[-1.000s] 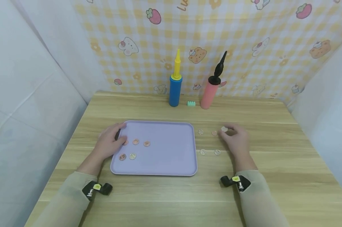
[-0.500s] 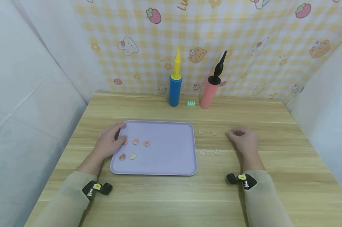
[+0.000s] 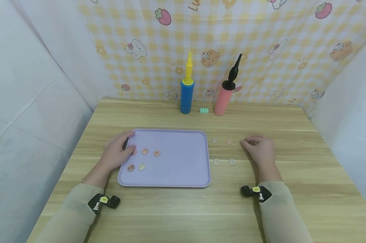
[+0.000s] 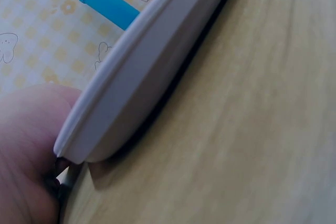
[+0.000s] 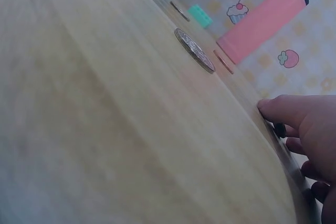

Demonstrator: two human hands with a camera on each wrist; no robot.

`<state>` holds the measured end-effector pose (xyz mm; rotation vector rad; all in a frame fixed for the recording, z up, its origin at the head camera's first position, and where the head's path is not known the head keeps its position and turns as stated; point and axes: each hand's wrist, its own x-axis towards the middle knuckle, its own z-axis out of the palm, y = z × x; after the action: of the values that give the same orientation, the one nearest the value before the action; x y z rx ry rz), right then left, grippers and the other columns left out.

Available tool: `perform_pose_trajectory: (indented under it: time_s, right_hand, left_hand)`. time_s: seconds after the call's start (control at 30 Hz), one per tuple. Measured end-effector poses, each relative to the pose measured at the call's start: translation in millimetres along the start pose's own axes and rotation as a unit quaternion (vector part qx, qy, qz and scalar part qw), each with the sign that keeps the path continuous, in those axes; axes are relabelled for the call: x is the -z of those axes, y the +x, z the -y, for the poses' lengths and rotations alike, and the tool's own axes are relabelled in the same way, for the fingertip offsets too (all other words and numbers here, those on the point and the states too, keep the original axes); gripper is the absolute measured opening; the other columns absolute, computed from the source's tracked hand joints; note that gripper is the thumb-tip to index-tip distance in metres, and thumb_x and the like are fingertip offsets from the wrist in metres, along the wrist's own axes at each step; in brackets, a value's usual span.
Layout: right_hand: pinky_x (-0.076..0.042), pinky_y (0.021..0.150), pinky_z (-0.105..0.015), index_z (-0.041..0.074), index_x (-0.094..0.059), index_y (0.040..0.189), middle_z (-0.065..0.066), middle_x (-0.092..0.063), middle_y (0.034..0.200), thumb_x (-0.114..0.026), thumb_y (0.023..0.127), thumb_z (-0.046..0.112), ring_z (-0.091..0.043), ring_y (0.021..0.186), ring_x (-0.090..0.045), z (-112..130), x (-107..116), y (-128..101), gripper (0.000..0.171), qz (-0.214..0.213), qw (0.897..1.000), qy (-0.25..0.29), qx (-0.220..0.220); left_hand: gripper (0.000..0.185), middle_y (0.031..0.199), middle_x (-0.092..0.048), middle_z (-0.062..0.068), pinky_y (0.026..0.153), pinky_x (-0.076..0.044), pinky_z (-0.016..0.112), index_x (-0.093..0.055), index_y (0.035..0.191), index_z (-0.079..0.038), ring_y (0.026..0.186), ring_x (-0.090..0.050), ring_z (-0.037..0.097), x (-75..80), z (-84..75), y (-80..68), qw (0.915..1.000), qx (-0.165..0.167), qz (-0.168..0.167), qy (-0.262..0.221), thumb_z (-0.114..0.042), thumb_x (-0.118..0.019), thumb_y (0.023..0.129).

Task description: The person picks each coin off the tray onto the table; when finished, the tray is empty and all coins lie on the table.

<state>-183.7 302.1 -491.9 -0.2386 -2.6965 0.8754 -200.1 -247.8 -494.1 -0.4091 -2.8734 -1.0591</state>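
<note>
The left hand (image 3: 117, 152) gripped the raised left rim of a smooth lilac tray (image 3: 180, 157), its thumb beside five round, coppery and pale coins (image 3: 145, 151) lying flat inside. Right of it, four thin metal discs (image 3: 217, 162) lay on the streaked wood-grain tabletop (image 3: 177, 216), and farther right the right hand (image 3: 260, 148) had thumb and fingertips drawn together low, pinching what could not be told. Far back, a studded mint brick (image 3: 204, 110) sat between blue (image 3: 186, 98) and pink (image 3: 223, 101) cylinders.
</note>
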Motion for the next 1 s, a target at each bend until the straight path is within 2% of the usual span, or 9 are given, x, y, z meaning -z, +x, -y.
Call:
perform_pose_trajectory:
  time_s: [0.17, 0.4, 0.63, 0.9, 1.0]
  right_hand:
    - [-0.036, 0.112, -0.059, 0.001, -0.083, 0.107, -0.022, -0.074, 0.12, -0.082, 0.094, 0.032, -0.043, 0.118, -0.063, 1, 1, -2, 0.034, -0.002, 1.0, -0.01, 0.015]
    - [-0.035, 0.11, -0.057, 0.002, -0.084, 0.105, -0.02, -0.074, 0.121, -0.077, 0.095, 0.038, -0.042, 0.12, -0.059, 4, 0, -4, 0.037, -0.006, 1.0, -0.005, 0.011]
    - [-0.038, 0.111, -0.057, 0.003, -0.084, 0.099, -0.018, -0.077, 0.116, -0.072, 0.097, 0.035, -0.041, 0.116, -0.063, 4, -5, -4, 0.034, -0.032, 0.999, -0.019, 0.019]
    - [-0.035, 0.112, -0.061, 0.005, -0.08, 0.112, -0.02, -0.074, 0.12, -0.069, 0.1, 0.035, -0.043, 0.12, -0.062, 15, -12, -4, 0.034, -0.045, 0.998, -0.032, 0.029]
    - [-0.037, 0.11, -0.062, 0.003, -0.079, 0.113, -0.023, -0.073, 0.119, -0.072, 0.096, 0.028, -0.046, 0.119, -0.061, 25, -22, -4, 0.031, -0.07, 0.996, -0.009, 0.062]
  left_hand:
    - [0.056, 0.159, -0.047, 0.029, 0.123, -0.017, 0.071, -0.052, 0.154, 0.002, 0.15, -0.037, 0.051, -1.2, 1.6, 0.7, 0.9999, -0.008, -0.009, 0.005, -0.014, -0.065, 0.102]
    - [0.056, 0.16, -0.047, 0.029, 0.122, -0.019, 0.071, -0.051, 0.154, 0.002, 0.15, -0.037, 0.052, -1.4, 0.7, 0.7, 1.0, -0.005, -0.006, 0.0, -0.016, -0.065, 0.102]
    - [0.056, 0.16, -0.047, 0.028, 0.122, -0.019, 0.07, -0.052, 0.154, 0.001, 0.15, -0.037, 0.051, -1.7, 2.6, 0.6, 0.9999, -0.004, -0.009, 0.005, -0.016, -0.065, 0.102]
    - [0.057, 0.16, -0.046, 0.029, 0.122, -0.019, 0.071, -0.051, 0.155, 0.001, 0.15, -0.036, 0.052, -0.8, 1.1, 2.1, 1.0, 0.0, -0.005, 0.002, -0.018, -0.065, 0.102]
    - [0.057, 0.16, -0.046, 0.029, 0.122, -0.02, 0.071, -0.051, 0.155, 0.001, 0.15, -0.036, 0.052, -0.3, 1.4, 2.2, 1.0, 0.001, -0.004, 0.0, -0.017, -0.066, 0.102]
